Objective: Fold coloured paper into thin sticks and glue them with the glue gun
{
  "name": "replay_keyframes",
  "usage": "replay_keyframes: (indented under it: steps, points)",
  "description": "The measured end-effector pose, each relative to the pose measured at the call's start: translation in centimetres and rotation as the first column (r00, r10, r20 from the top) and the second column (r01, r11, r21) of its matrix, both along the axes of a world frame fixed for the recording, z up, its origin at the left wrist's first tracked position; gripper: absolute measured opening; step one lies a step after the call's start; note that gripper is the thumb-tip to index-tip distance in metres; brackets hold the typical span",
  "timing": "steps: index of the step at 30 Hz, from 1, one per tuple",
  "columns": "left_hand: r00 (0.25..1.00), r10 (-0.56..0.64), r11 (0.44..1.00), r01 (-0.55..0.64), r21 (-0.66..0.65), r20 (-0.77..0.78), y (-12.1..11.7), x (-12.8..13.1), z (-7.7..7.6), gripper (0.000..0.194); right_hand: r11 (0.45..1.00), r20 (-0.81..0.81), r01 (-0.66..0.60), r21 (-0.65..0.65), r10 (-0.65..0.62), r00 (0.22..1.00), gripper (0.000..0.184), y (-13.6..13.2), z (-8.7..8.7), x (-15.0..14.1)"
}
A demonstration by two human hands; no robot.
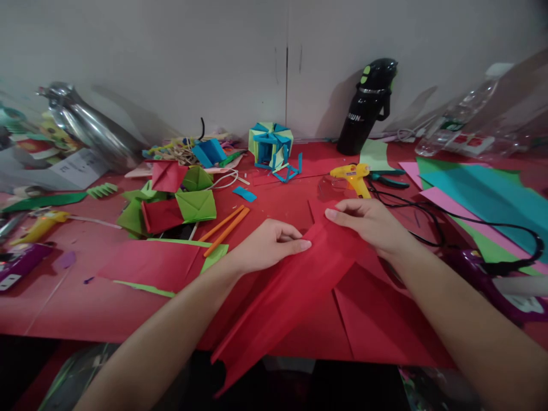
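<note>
A sheet of red paper (295, 279) is held up at a slant over the front of the table, its lower end hanging past the edge. My left hand (274, 244) pinches its upper left side between thumb and fingers. At the top corner, my right hand (370, 222) grips the same sheet, thumb in front. Creases run along the paper's length. More red paper (385, 314) lies flat beneath it on the right. Behind my right hand lies a yellow glue gun (353, 176).
Folded red and green paper boxes (197, 204) and orange sticks (226, 228) lie left. A blue-green paper model (269, 145) stands at the back. A black bottle (366, 108), coloured sheets (496, 200) and a black cable (479, 216) occupy the right. A steel jug (89, 123) stands back left.
</note>
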State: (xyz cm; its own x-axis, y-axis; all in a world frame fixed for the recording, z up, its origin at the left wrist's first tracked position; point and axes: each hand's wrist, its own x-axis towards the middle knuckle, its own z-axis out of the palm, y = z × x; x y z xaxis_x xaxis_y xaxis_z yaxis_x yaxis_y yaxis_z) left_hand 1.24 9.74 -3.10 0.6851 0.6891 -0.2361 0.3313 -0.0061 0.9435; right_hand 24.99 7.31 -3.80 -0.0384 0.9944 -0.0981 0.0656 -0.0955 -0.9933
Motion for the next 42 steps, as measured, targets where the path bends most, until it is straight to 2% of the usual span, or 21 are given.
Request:
replay_keyframes:
  steps: [5,10,15,21,27,29,33,38,42]
  points:
    - [0.986,-0.095,0.992,0.105,0.065,-0.140,1.1,-1.6,0.5,0.033,0.989,-0.022,0.144,0.046,-0.143,0.989,0.032,0.6,-0.1,1.4]
    - [0.969,-0.133,0.984,0.155,0.093,-0.209,2.0,-2.9,1.8,0.032,0.978,0.035,0.181,0.103,-0.186,0.982,0.034,1.0,-0.6,1.8]
    - [0.970,-0.133,0.988,0.145,0.049,-0.204,2.3,-3.2,1.8,0.031,0.971,0.007,0.218,0.104,-0.220,0.976,0.033,1.3,-1.0,1.8]
    - [0.974,-0.097,0.976,0.134,0.173,-0.206,2.1,-2.9,1.6,0.030,0.945,-0.037,0.319,0.068,-0.317,0.948,0.032,1.3,-0.6,2.0]
    - [0.978,-0.089,0.970,0.129,0.206,-0.191,2.0,-2.8,1.4,0.031,0.919,-0.057,0.380,0.106,-0.376,0.925,0.028,1.2,0.0,2.0]
    - [0.979,-0.056,0.944,0.116,0.308,-0.198,1.9,-2.8,1.3,0.028,0.920,-0.065,0.375,0.115,-0.370,0.927,0.026,1.2,0.0,2.2]
    - [0.952,-0.002,0.838,0.169,0.519,-0.306,1.5,-2.7,1.1,0.029,0.919,-0.064,0.374,0.123,-0.368,0.927,0.028,1.3,-0.3,2.6]
    - [0.875,0.070,0.757,0.267,0.597,-0.479,1.2,-2.5,0.5,0.038,0.914,-0.051,0.395,0.094,-0.392,0.919,0.034,1.4,-0.3,2.8]
    - [0.865,0.086,0.762,0.262,0.592,-0.494,1.3,-2.5,0.6,0.047,0.893,-0.059,0.438,0.104,-0.434,0.899,0.032,1.6,-0.1,3.0]
